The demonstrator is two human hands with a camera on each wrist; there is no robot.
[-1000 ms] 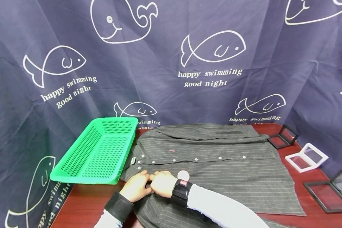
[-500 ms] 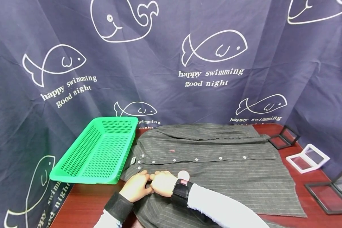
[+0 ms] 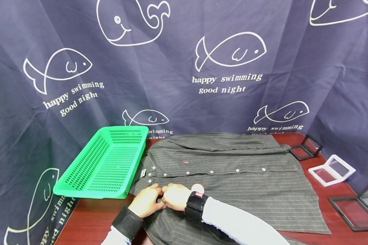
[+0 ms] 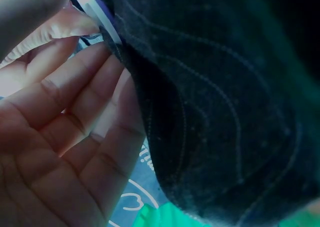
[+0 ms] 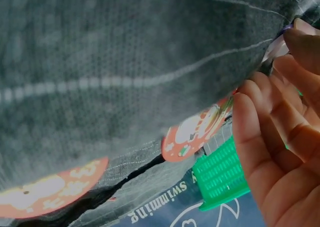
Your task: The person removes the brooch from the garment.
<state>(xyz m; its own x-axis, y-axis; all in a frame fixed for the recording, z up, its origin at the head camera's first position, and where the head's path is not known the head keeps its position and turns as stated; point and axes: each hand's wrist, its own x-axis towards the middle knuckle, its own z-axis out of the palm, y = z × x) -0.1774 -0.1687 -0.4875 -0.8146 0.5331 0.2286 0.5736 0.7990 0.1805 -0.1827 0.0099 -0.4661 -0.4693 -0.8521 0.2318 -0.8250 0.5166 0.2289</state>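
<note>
Head view: your left hand (image 3: 146,200) and right hand (image 3: 176,196) pinch the shirt (image 3: 233,177) edge; loosen fingers and it likely slips.

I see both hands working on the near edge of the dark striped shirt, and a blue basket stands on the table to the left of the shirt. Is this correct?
Not quite: the basket is green, not blue, as the head view shows. The rest holds: the left hand and right hand work together on the near edge of the dark striped shirt, and the basket stands on the table to its left.
</note>
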